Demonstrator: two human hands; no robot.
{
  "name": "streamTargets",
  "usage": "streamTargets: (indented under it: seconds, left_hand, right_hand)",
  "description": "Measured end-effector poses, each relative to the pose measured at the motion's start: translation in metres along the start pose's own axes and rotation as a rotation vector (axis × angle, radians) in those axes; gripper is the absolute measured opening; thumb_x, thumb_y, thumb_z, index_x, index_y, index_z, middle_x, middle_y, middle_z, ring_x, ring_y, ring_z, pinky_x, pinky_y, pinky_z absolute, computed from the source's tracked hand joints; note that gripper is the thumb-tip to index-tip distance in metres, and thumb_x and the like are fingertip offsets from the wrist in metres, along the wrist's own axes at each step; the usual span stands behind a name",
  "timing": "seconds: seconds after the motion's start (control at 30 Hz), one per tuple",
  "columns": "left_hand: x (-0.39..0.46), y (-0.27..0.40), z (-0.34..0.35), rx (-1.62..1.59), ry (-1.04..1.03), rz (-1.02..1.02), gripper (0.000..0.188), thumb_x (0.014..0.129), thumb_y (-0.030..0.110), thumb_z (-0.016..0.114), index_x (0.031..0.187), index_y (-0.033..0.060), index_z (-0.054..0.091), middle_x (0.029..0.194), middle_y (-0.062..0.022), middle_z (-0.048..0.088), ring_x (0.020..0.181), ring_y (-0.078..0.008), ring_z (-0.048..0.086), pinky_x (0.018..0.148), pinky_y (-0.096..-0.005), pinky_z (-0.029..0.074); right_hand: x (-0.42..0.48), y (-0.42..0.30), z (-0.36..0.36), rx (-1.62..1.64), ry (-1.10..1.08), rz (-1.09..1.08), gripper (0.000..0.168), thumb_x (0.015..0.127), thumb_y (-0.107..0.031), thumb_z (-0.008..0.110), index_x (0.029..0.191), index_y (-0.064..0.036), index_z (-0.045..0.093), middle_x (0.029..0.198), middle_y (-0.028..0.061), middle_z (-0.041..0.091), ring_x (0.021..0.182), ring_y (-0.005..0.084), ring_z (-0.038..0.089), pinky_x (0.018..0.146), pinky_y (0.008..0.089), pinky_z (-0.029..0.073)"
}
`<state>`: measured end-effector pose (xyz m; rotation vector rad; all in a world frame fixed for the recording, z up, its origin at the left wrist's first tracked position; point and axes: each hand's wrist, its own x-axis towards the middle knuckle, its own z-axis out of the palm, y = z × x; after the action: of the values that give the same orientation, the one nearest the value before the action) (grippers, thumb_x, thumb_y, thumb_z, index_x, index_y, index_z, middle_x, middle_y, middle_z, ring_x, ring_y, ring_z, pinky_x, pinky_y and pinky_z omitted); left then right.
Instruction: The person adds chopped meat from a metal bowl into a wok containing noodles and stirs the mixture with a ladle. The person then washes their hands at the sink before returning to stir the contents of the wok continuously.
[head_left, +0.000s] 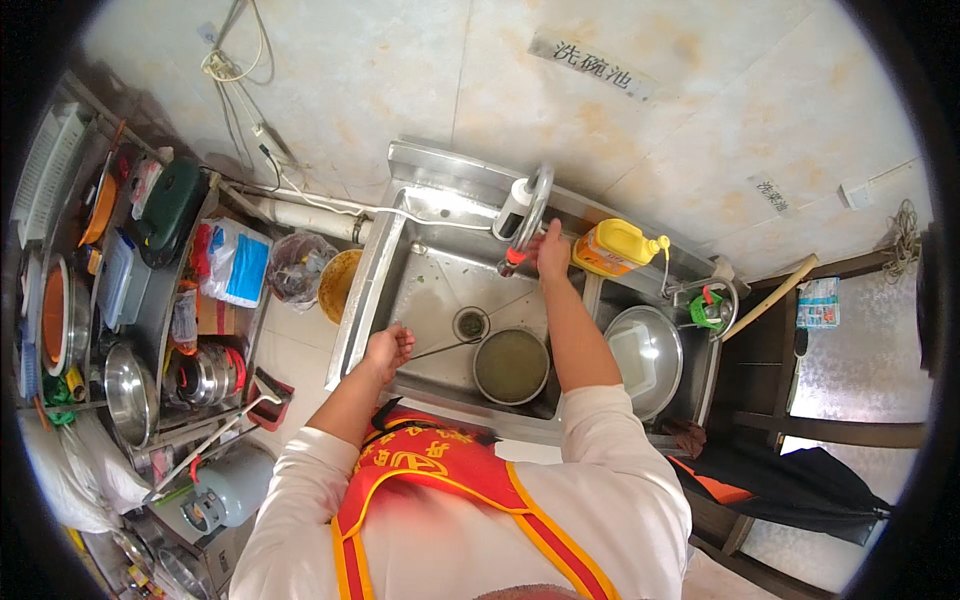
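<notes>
Over the left front edge of a stainless steel sink (435, 307), my left hand (389, 351) is curled around the end of a thin dark handle (446, 349). That handle runs to the rim of a round metal pot (512, 369) of murky greenish liquid, near the drain (472, 324). My right hand (552, 253) is at the curved metal tap (534, 206), its thumb raised and some fingers partly behind the spout. Whether it grips the spout, I cannot tell. A white bottle with a dark label (512, 210) stands behind the tap. Right of my hand is a yellow pump jug (611, 247).
In the right basin sits a large metal bowl (664, 360) with a whitish rectangular container (634, 360) in it. A green basket (705, 309) hangs near a second tap (731, 289). Crowded shelves (169, 322) and a gas cylinder (236, 484) stand at left.
</notes>
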<state>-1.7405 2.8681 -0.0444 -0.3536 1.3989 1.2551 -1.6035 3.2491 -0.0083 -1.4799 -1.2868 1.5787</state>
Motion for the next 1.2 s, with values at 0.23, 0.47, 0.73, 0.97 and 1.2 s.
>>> streamTargets:
  seconds: [0.23, 0.47, 0.73, 0.97, 1.2]
  left_hand:
    - [0.004, 0.017, 0.049, 0.054, -0.193, -0.09, 0.056, 0.105, 0.052, 0.038, 0.12, 0.0031, 0.061, 0.112, -0.0131, 0.068, 0.1, -0.0248, 0.064, 0.093, -0.0387, 0.05]
    - [0.048, 0.015, 0.144, -0.033, -0.171, -0.138, 0.071, 0.103, 0.057, 0.034, 0.142, -0.0014, 0.049, 0.14, -0.0224, 0.057, 0.128, -0.0332, 0.055, 0.109, -0.044, 0.042]
    - [0.092, -0.002, 0.159, -0.067, -0.545, 0.139, 0.038, 0.096, 0.037, 0.057, 0.097, 0.0026, 0.073, 0.087, -0.0126, 0.072, 0.068, -0.0222, 0.067, 0.062, -0.0397, 0.054]
    - [0.072, 0.024, 0.174, 0.145, -0.296, 0.175, 0.032, 0.095, 0.034, 0.063, 0.099, 0.003, 0.073, 0.084, -0.0093, 0.07, 0.07, -0.0204, 0.064, 0.064, -0.0365, 0.054]
    - [0.089, 0.019, 0.158, -0.401, -0.445, 0.134, 0.04, 0.095, 0.036, 0.065, 0.121, 0.0066, 0.068, 0.093, -0.0088, 0.07, 0.087, -0.0235, 0.066, 0.084, -0.0379, 0.055]
  right_hand:
    - [0.019, -0.008, -0.009, -0.492, -0.184, 0.086, 0.03, 0.095, -0.023, 0.062, 0.078, 0.001, 0.066, 0.066, 0.0147, 0.064, 0.049, 0.0264, 0.06, 0.04, 0.0406, 0.04]
    - [-0.027, 0.097, 0.005, -0.408, -0.332, 0.325, 0.018, 0.092, -0.012, 0.056, 0.077, -0.005, 0.064, 0.064, 0.0077, 0.062, 0.048, 0.0206, 0.055, 0.042, 0.0375, 0.042]
    - [-0.143, 0.102, 0.017, 1.088, -0.815, 0.462, 0.021, 0.093, -0.009, 0.05, 0.11, -0.004, 0.062, 0.1, 0.0078, 0.067, 0.088, 0.0259, 0.068, 0.075, 0.0381, 0.057]
    - [-0.133, 0.129, 0.056, 0.105, -0.316, -0.352, 0.026, 0.097, -0.009, 0.051, 0.121, -0.003, 0.06, 0.096, 0.0067, 0.068, 0.09, 0.0226, 0.068, 0.082, 0.0333, 0.055]
    - [-0.168, 0.086, 0.06, 0.928, -0.493, 0.19, 0.028, 0.1, -0.021, 0.049, 0.116, -0.003, 0.064, 0.109, 0.012, 0.067, 0.104, 0.023, 0.065, 0.087, 0.0346, 0.054]
